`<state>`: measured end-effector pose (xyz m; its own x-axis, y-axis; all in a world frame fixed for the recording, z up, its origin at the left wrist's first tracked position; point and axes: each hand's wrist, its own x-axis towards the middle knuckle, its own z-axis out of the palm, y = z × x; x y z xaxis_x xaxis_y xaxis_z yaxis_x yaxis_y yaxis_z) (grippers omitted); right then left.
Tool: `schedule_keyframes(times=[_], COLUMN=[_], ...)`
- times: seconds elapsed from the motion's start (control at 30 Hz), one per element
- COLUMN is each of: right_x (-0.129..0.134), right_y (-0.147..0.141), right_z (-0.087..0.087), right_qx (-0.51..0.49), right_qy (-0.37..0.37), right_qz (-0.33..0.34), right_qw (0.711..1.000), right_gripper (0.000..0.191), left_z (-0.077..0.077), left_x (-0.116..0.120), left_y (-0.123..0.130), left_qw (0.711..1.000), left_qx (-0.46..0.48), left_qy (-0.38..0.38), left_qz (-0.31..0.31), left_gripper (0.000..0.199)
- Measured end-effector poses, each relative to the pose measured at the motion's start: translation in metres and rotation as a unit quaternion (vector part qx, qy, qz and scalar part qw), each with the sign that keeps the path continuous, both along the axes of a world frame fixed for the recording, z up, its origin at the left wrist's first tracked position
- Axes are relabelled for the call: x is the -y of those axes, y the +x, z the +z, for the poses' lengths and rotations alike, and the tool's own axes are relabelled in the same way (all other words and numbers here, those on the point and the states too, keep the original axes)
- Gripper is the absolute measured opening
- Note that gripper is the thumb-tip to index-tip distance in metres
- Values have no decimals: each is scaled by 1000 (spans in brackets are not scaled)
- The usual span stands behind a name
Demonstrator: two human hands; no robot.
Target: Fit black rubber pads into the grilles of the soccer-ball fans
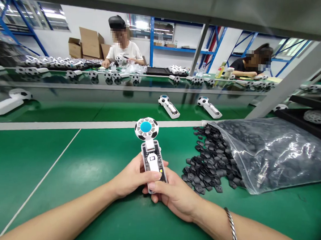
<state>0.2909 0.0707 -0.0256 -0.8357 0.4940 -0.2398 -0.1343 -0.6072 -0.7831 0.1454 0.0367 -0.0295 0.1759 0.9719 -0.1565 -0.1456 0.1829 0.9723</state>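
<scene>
Both hands hold a football-patterned handheld fan [146,128] upright over the green bench. Its round head has a blue disc in the middle, and its white handle is uncovered, showing a dark circuit board and a white inner part. My left hand [131,174] grips the handle from the left, thumb across the board. On the lower right, my right hand [176,193] is closed round the handle's bottom end, its thumb pressing near the edge. Fingers behind the handle are partly hidden. To the right lies a heap of small black plastic pieces [208,162].
The black pieces spill from a clear plastic bag [280,152]. Beyond the bench edge, a green conveyor [109,106] carries more fans, including an open one [169,106]. A slanted metal post [286,66] and dark trays [307,118] stand right. Two people work across the line.
</scene>
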Motion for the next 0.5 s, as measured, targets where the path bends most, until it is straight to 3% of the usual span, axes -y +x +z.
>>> schedule_keyframes(times=[0.13,0.23,0.37,0.5], right_x=[-1,0,2,1], right_y=[1,1,3,1], right_z=[-1,-2,-16,-42], right_qx=[-4,-3,48,95], right_qy=[18,50,149,345], right_qz=[12,39,86,124], right_qw=[1000,998,984,926], right_gripper=[42,55,68,40], left_z=[0,5,11,19], left_x=[1,-9,-56,-113], left_y=[-2,-12,-55,-119], left_qw=[999,996,978,937], left_qx=[38,54,-34,-145], left_qy=[-8,-24,56,122], left_qz=[-10,64,199,292], left_gripper=[48,37,30,29])
